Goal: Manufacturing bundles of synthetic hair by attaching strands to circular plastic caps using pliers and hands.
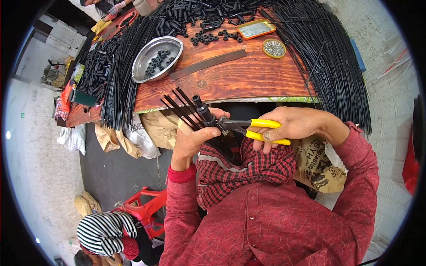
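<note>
My left hand (191, 138) is closed around a black plastic tubular piece (203, 109) with a wider collar, along with several thin black rods (177, 106) that fan out up and to the left. My right hand (288, 125) grips a pair of yellow-handled pliers (265, 123), its fingers wrapped about the handles. The dark jaws of the pliers meet the lower end of the tubular piece beside my left thumb; what exactly lies between them is too small to tell. Both hands are above my lap, just in front of the table edge.
On the wooden table (235, 82) stand a metal bowl (138, 75) of black rings, a flat dark bar (208, 63), a yellow-rimmed tray (256, 29) of thin pins and a round tin (274, 48) of small metal parts. Long black rods (328, 53) overhang the right. Other people sit nearby.
</note>
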`<act>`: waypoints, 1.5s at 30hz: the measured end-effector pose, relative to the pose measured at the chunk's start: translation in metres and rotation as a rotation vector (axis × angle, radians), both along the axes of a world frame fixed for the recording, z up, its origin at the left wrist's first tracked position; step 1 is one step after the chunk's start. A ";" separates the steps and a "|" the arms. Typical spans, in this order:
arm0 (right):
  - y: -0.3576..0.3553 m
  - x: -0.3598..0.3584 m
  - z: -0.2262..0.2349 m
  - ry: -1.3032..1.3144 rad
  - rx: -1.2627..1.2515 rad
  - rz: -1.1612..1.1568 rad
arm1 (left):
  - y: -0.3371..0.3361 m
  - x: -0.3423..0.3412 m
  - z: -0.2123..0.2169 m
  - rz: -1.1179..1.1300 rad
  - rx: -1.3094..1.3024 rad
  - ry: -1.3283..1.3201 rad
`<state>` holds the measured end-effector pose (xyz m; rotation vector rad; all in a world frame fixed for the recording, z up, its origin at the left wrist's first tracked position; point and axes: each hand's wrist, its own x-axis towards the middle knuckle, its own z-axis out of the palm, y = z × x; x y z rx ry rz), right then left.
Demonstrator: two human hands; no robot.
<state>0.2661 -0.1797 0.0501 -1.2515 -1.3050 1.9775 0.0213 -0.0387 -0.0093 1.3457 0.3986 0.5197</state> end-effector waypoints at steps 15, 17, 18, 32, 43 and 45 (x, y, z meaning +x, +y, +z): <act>0.011 0.011 0.001 0.107 -0.169 0.035 | 0.003 -0.001 -0.002 -0.035 -0.117 -0.008; 0.014 0.014 0.004 0.074 -0.163 0.054 | 0.006 -0.002 -0.006 -0.044 -0.108 -0.006; 0.015 0.014 0.006 0.041 -0.159 0.077 | 0.006 -0.003 -0.009 -0.050 -0.100 -0.004; 0.005 -0.009 -0.006 -0.008 -0.092 -0.005 | 0.010 -0.005 -0.015 -0.038 -0.093 -0.083; -0.003 -0.024 -0.021 -0.069 -0.075 -0.090 | 0.012 0.000 -0.012 0.009 -0.110 -0.105; -0.003 -0.026 -0.024 -0.106 -0.073 -0.091 | 0.014 -0.003 -0.019 0.011 -0.063 -0.124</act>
